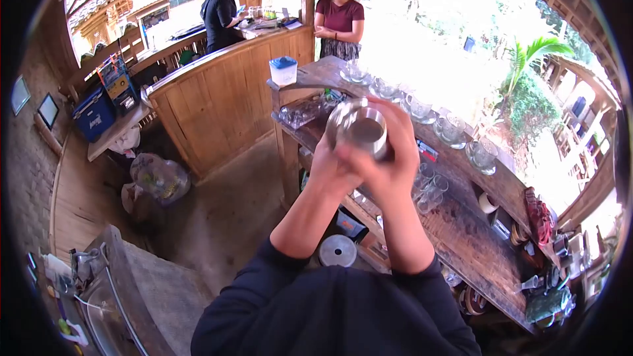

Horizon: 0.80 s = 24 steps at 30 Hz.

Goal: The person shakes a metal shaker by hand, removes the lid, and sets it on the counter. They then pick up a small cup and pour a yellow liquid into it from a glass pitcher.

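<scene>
A shiny metal cup or canister (pixel 366 130) is held up in front of me, its round open end toward the camera. My left hand (pixel 330 165) is closed around its left side, partly smeared by motion. My right hand (pixel 397 148) wraps its right side, with the thumb across the front. Beyond the hands, glass cups on saucers (pixel 450 130) stand in a row along the wooden upper shelf (pixel 316 74). Clear drinking glasses (pixel 432 192) stand on the lower wooden counter (pixel 461 237), right of my right forearm.
A white tub with a blue lid (pixel 283 71) sits at the shelf's left end. Two people (pixel 223 16) (pixel 339 20) stand beyond the wooden partition (pixel 224 102). A round metal lid (pixel 337 251) lies below my forearms. A plastic bag (pixel 160 178) rests on the floor at left.
</scene>
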{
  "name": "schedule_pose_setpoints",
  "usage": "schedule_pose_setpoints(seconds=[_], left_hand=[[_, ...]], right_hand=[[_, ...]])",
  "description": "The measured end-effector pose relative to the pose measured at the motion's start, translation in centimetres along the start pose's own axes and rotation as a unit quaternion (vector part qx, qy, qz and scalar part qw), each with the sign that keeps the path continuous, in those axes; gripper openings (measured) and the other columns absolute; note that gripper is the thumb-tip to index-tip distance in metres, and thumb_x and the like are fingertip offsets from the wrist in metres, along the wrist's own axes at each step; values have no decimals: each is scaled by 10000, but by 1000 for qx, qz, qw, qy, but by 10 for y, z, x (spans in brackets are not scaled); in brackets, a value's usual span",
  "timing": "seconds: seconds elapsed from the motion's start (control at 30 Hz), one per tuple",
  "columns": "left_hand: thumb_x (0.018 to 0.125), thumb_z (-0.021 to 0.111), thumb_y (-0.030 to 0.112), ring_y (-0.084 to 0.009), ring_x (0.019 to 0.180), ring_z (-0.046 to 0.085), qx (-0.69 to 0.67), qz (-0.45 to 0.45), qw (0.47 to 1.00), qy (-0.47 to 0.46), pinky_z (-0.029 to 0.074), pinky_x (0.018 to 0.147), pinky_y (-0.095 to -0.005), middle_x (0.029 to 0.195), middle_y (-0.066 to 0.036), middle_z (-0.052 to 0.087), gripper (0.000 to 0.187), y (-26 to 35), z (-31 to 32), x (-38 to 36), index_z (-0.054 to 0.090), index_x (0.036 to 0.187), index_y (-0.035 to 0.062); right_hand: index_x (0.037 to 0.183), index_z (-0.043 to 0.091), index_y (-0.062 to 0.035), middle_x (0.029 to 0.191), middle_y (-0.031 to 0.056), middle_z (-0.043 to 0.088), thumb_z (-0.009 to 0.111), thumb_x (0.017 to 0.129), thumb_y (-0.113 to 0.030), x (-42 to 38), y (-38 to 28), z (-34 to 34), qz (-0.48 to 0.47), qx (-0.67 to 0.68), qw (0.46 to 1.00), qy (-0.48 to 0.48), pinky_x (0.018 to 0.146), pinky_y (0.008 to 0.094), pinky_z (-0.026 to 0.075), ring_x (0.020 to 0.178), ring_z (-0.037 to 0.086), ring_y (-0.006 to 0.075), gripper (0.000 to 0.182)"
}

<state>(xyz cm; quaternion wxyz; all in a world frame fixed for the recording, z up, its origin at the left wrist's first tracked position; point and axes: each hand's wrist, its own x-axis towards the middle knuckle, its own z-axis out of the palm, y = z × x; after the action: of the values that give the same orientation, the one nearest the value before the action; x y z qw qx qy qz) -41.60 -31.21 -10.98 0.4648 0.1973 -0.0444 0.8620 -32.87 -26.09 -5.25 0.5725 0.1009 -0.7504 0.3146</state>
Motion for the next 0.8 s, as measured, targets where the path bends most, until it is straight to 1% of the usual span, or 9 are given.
schedule_pose_setpoints(seconds=[0.07, 0.2, 0.27, 0.33, 0.47, 0.53, 0.57, 0.67, 0.8], left_hand=[[944, 380, 486, -293, 1072, 564, -19, -92, 995, -41, 488, 906, -439, 1223, -164, 528, 576, 11, 13, -5, 433, 1292, 30], [846, 494, 617, -342, 1199, 463, -12, -83, 949, -304, 496, 897, -465, 1392, -205, 329, 856, 4, 32, -25, 235, 1416, 33], [843, 491, 625, -327, 1201, 467, -33, -116, 959, -256, 488, 914, -456, 1379, -198, 345, 881, 11, 20, -23, 186, 1430, 42], [907, 418, 523, -305, 1165, 501, -61, -67, 995, -52, 485, 923, -439, 1315, -175, 432, 640, 8, 6, -9, 328, 1333, 53], [967, 348, 440, -289, 1088, 563, -59, -6, 989, 138, 483, 924, -431, 1217, -148, 546, 491, 17, -19, 4, 473, 1250, 60], [963, 348, 469, -284, 1083, 568, -19, -143, 984, -104, 498, 900, -418, 1213, -162, 547, 548, 26, 9, -5, 433, 1305, 49], [919, 411, 545, -295, 1109, 551, 14, -132, 989, -61, 511, 876, -420, 1265, -184, 500, 675, 23, 41, -18, 369, 1358, 34], [798, 534, 657, -325, 1139, 522, 63, -70, 946, -309, 516, 867, -426, 1349, -200, 388, 919, 17, 32, -23, 253, 1406, 27], [929, 402, 509, -277, 1112, 545, -15, -53, 998, 15, 494, 909, -409, 1217, -171, 539, 585, 22, -18, 7, 446, 1274, 39]], right_hand=[[1097, 595, -5, 1223, 177, 538, 686, 749, -434, 0, -26, -15, -254, -20, 965, -55, 1004, 448, 364, 1180, 496, 305, 560], [1033, 604, -150, 1088, 41, 577, 724, 701, -295, -20, -31, -10, -267, 43, 962, -39, 957, 496, 384, 1072, 561, 280, 381], [990, 609, -248, 998, -50, 603, 750, 669, -201, -30, -31, -7, -271, 82, 959, -24, 926, 529, 398, 1000, 605, 264, 353], [980, 642, -98, 1073, 166, 590, 771, 628, -154, -6, 3, 7, -214, -16, 974, -72, 895, 469, 427, 984, 584, 317, 379], [1034, 617, 3, 1093, 183, 590, 779, 604, -170, 3, 3, 14, 26, 26, 999, 31, 853, 408, 463, 1027, 565, 350, 491], [965, 655, -87, 1083, 164, 590, 727, 600, -163, 3, -31, -6, -206, -10, 978, -33, 883, 470, 428, 1017, 581, 309, 380], [1335, 383, -18, 1344, 189, 427, 640, 807, -426, -9, -46, -20, -220, -57, 965, -130, 1048, 448, 326, 1223, 449, 315, 715], [917, 629, -269, 1001, -121, 620, 695, 721, -214, -6, -41, 9, -492, 138, 854, 97, 883, 506, 426, 986, 612, 203, 214], [938, 660, -136, 1060, 101, 614, 740, 690, -224, -13, 9, 13, -203, -12, 979, -26, 853, 470, 454, 1011, 598, 242, 275]])
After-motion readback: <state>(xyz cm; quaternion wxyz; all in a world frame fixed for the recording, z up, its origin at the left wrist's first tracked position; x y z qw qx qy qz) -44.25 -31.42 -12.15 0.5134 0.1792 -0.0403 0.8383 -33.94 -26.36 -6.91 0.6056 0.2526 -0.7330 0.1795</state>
